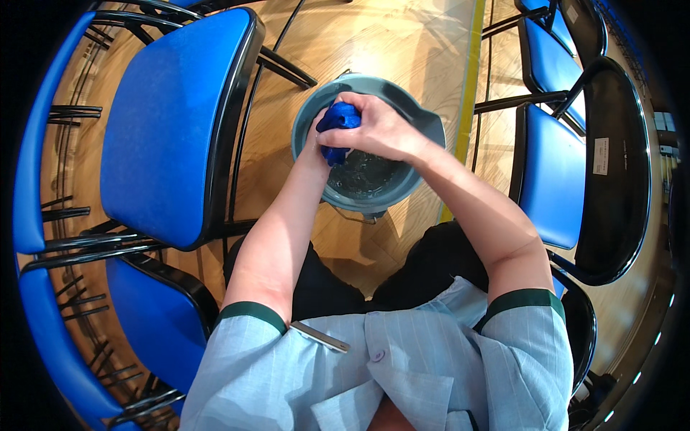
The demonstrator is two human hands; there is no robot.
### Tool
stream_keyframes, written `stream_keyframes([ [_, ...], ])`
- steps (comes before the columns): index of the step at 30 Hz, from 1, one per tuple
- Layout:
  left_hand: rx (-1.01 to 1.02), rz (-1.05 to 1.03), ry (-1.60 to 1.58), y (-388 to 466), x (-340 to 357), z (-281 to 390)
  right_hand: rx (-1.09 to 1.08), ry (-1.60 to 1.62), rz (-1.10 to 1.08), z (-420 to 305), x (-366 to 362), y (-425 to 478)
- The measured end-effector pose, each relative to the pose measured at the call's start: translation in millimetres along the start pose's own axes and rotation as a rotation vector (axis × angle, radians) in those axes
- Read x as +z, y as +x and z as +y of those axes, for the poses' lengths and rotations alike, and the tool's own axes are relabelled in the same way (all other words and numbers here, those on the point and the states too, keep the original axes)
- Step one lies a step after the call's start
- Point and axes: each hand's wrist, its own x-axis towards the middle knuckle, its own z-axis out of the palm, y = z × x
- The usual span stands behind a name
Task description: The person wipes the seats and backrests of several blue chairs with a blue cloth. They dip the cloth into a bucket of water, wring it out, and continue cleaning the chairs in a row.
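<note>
Both of my hands grip a bunched, wet-looking blue cloth (339, 119) above a grey-blue plastic bucket (304, 126). My right hand (372, 124) wraps the cloth from the right, its thumb and fingers curled round it. On the cloth's other side is my left hand (319, 132), mostly hidden behind the cloth and the right hand. Water (366, 175) with ripples and small bubbles lies in the bucket below. The bucket stands on the floor just beyond my knees, its pouring lip to the right and its wire handle (353, 217) hanging at the near side.
A blue padded chair (161, 129) with a black frame stands close at my left, another (156, 318) behind it. More blue chairs (552, 178) line the right side. Yellow tape (469, 97) runs along the wood floor (275, 167) between bucket and right-hand chairs.
</note>
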Motion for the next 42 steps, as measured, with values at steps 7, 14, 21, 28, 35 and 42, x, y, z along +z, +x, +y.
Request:
stream_keyframes([
  [7, 0.136, -0.492, -0.171, -9, -13, -8, -0.427, -0.587, 0.319, 33, 48, 14],
  [14, 0.286, -0.185, -0.146, -4, 3, -24, -0.612, -0.574, 0.449, 68, 34, 35],
  [21, -0.046, 0.093, -0.154, -1, 10, -35, -0.599, -0.499, 0.588, 85, 22, 41],
  [28, 0.043, 0.528, 0.275, 1, -4, -26, 0.012, -0.479, 0.420, 70, -2, 49],
  [35, 0.032, 0.287, 0.438, -36, 22, 37, 0.001, -0.137, 0.096, 40, -35, 32],
  [42, 0.210, 0.103, 1.290, -72, 57, 70, 0.150, 0.268, 0.162, 49, -49, 31],
])
